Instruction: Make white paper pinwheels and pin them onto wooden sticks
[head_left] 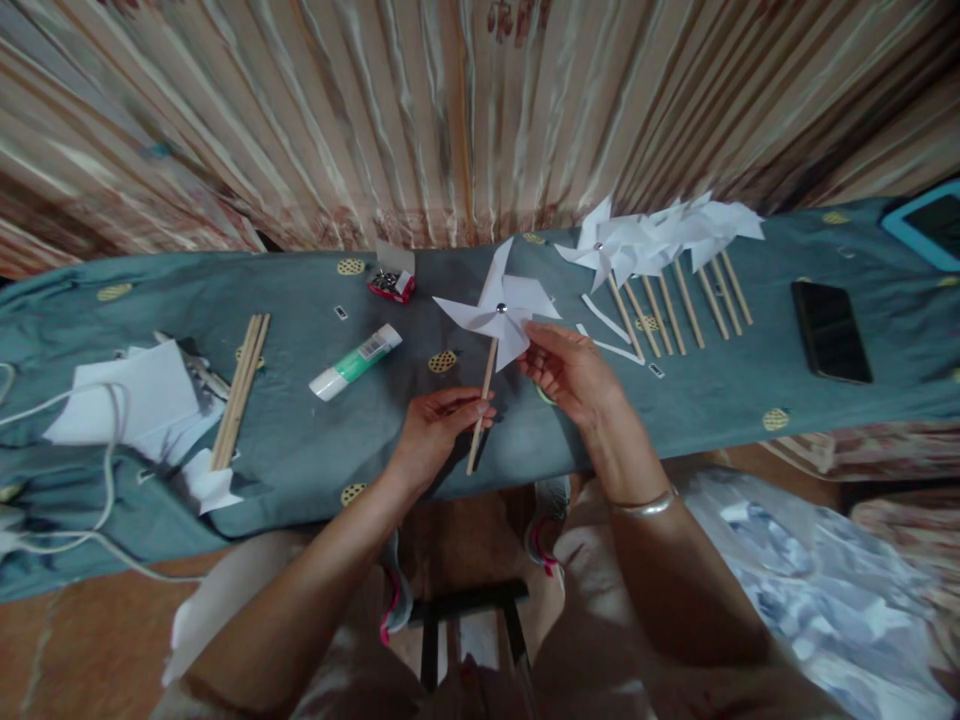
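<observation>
A white paper pinwheel [517, 293] with a silver pin at its centre is held up over the middle of the cloth-covered table. Its wooden stick [486, 378] is pinched between the thumb and fingers of my left hand [441, 428]. My right hand [574, 365] pinches the edge of the lower right paper blade. To the left of the pinwheel lies a green and white glue stick [356, 362]. Behind that, a small open red box [393, 284] holds metal pins.
Several finished pinwheels [637, 245] lie at the back right, near paper strips [606, 318] and a black phone [831, 332]. Wooden sticks [241, 390], paper sheets [124, 395] and a white cable [111, 480] are at the left. A plastic bag [810, 590] sits lower right.
</observation>
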